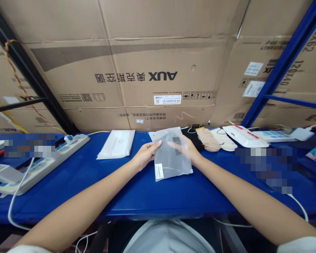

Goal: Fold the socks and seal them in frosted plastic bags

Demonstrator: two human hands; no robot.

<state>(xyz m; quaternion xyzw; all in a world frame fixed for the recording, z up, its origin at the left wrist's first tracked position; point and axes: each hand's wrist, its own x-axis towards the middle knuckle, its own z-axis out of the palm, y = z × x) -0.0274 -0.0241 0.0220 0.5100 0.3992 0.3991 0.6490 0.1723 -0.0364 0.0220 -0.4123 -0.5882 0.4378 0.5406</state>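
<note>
Pouch held between two bare hands above a blue table point(137, 202). The translucent pouch point(168, 160) lies directly between the hands, its face turned toward the wearer and slightly tilted. The left hand point(146, 154) is at its left edge, nearly closed on it: the thumb lies flat on the front face and the other fingers are curled, partly hidden behind the film. The right hand point(193, 149) is at the right edge and mostly behind the pouch; a blurred finger or thumb shows through the film, pointing toward the left hand. How far the right hand is closed, and whether it pinches the film, cannot be told. A white label point(159, 171) marks the pouch's lower corner nearest the left hand; a dark printed block point(177, 145) lies on the side nearer the right hand.

To the left of and just beyond the left hand lies a white packet point(117, 144), apart from it. Just beyond the right hand, a black bundle point(193, 137) is partly covered by hand and pouch; to its right follow a beige bundle point(208, 140) and a cream bundle point(223, 139). Well to the left of the left hand runs a power strip point(48, 165).
</note>
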